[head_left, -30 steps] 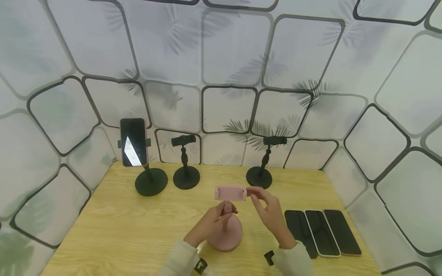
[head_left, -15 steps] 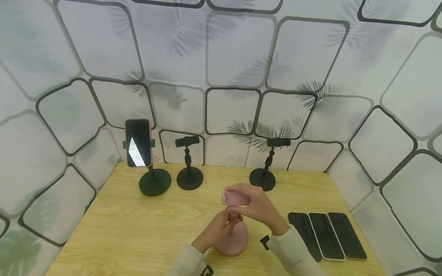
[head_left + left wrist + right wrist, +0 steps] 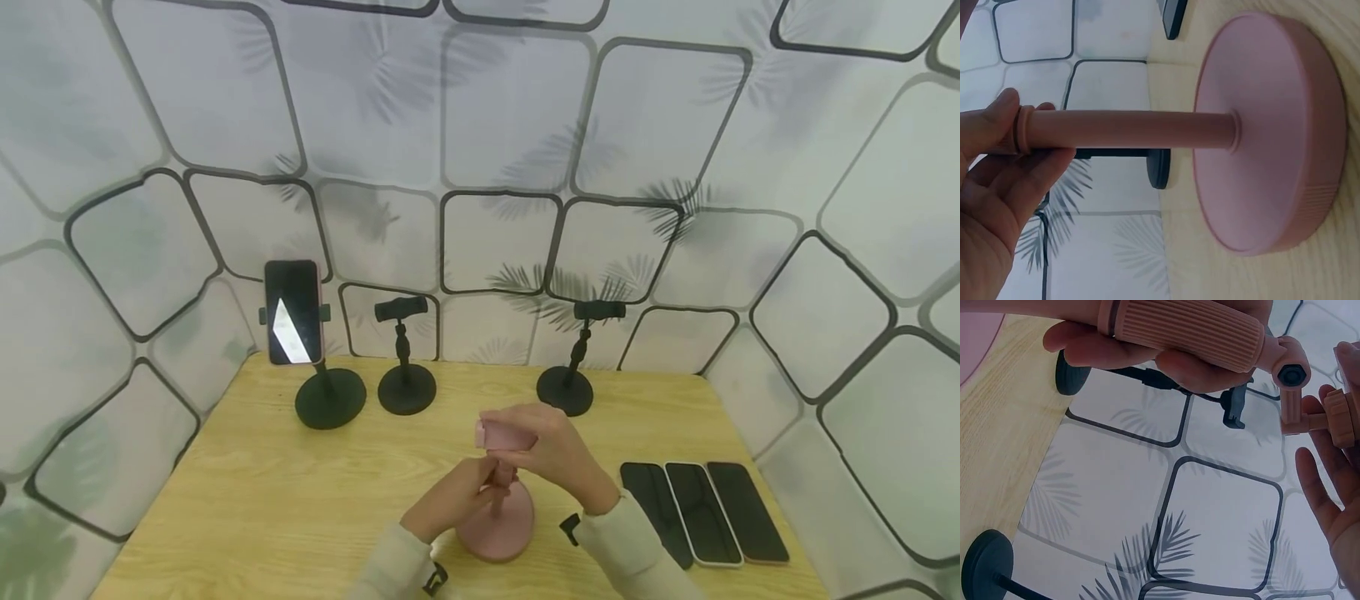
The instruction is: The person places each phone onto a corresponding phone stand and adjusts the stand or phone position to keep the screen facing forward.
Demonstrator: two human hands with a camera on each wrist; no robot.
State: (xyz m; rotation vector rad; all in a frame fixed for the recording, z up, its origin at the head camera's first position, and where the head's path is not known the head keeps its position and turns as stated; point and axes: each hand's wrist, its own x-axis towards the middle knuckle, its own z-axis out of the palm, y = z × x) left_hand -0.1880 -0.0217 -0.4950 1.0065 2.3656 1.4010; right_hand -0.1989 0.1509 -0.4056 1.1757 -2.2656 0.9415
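The left hand point(image 3: 991, 209) grips the pink stand point(image 3: 1147, 130) at the ring point(image 3: 1024, 129) on its post. The base point(image 3: 1266, 134), round and ribbed on part of its edge, rests on the table point(image 3: 1191, 275). Behind are part of a dark stand point(image 3: 1159, 170) and a leaf-printed wall point(image 3: 1110, 84).

Pale wall point(image 3: 517, 108), rounded outlines point(image 3: 501, 193) in black and grey, printed palm fronds point(image 3: 671, 215), yellowish wood-grain tabletop point(image 3: 285, 483) below
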